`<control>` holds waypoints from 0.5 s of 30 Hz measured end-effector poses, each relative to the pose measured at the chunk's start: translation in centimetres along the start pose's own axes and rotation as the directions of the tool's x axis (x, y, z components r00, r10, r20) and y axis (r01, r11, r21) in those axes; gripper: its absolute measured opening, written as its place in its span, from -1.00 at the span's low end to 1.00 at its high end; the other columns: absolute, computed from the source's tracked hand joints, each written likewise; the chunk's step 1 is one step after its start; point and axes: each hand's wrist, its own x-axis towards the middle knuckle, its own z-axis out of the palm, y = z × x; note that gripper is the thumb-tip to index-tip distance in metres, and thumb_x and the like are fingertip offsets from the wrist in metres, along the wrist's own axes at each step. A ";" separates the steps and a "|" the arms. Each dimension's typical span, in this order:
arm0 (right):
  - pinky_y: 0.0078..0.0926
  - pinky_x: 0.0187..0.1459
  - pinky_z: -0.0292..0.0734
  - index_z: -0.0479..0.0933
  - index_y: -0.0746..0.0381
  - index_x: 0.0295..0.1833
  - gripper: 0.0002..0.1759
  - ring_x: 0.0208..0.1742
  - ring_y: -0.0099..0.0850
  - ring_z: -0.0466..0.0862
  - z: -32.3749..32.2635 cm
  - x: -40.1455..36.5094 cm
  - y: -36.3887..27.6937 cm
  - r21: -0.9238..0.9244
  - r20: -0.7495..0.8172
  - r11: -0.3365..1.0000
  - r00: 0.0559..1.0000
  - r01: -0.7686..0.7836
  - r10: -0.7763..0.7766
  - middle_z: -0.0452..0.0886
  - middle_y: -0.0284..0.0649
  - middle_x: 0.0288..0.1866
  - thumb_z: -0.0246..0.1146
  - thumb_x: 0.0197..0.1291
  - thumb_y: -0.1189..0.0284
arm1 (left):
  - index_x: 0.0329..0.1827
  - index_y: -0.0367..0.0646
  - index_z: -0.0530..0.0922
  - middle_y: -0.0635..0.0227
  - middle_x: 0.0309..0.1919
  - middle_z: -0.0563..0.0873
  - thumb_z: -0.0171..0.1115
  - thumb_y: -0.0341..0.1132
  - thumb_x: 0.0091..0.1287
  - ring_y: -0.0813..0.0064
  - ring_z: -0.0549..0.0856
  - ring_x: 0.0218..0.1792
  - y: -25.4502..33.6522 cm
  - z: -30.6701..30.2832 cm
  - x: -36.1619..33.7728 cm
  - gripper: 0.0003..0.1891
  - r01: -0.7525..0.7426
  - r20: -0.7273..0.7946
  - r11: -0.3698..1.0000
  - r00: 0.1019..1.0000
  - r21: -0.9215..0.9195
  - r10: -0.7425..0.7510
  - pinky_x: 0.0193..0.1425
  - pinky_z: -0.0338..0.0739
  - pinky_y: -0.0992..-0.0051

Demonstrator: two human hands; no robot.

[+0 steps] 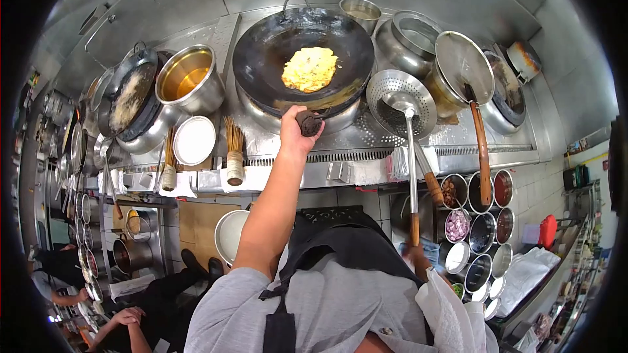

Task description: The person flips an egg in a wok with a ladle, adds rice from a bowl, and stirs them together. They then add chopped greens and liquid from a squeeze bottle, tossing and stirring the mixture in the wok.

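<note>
My left hand (297, 132) is closed around the near handle of a large black wok (261, 59), where a dark, rough wad sits in the grip. A yellow, lightly browned egg omelette (310, 70) lies on the wok's bottom. Low on the right, partly in shadow, my right hand (417, 259) closes on the wooden handle end of a long steel ladle (411, 163); its fingers are hard to make out. The ladle's bowl rests over a perforated strainer (379, 101), which has its own wooden handle.
Left of the wok stand a pot of amber liquid (185, 78), a white plate (194, 140) and a bamboo brush (234, 153). A mesh skimmer (463, 65) rests at right, above several ingredient tins (483, 232). Another person's hands (127, 317) show at lower left.
</note>
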 end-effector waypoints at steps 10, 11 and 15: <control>-0.37 -0.29 0.58 0.56 0.21 0.10 -0.68 -0.37 -0.34 0.66 3.9 -9.0 2.4 -0.262 0.196 0.961 0.980 0.083 -0.031 0.67 -0.16 -0.24 0.22 0.23 0.42 | -0.19 -0.08 0.53 0.25 -0.27 0.67 0.24 -0.29 0.15 0.31 0.67 -0.20 -0.8 -3.5 0.4 -0.81 -0.038 0.144 0.999 0.989 -0.026 0.042 -0.04 0.61 0.18; -0.38 -0.27 0.58 0.56 0.20 0.11 -0.68 -0.35 -0.34 0.66 4.2 -9.2 1.0 -0.186 0.189 0.981 0.982 0.061 -0.025 0.67 -0.15 -0.23 0.22 0.24 0.45 | -0.19 -0.08 0.54 0.25 -0.26 0.68 0.24 -0.29 0.16 0.31 0.68 -0.20 -1.3 -4.4 0.6 -0.81 -0.040 0.170 0.999 0.984 -0.029 0.045 -0.03 0.60 0.18; -0.37 -0.52 0.56 0.40 0.09 0.23 -0.60 -0.49 -0.37 0.63 3.2 -11.6 -7.9 0.122 0.076 0.979 0.985 -0.163 0.154 0.62 -0.20 -0.31 0.21 0.29 0.38 | -0.16 -0.09 0.56 0.27 -0.27 0.71 0.21 -0.28 0.17 0.35 0.68 -0.20 -2.4 -7.1 1.6 -0.80 -0.055 0.236 0.998 0.971 0.034 0.045 -0.02 0.58 0.20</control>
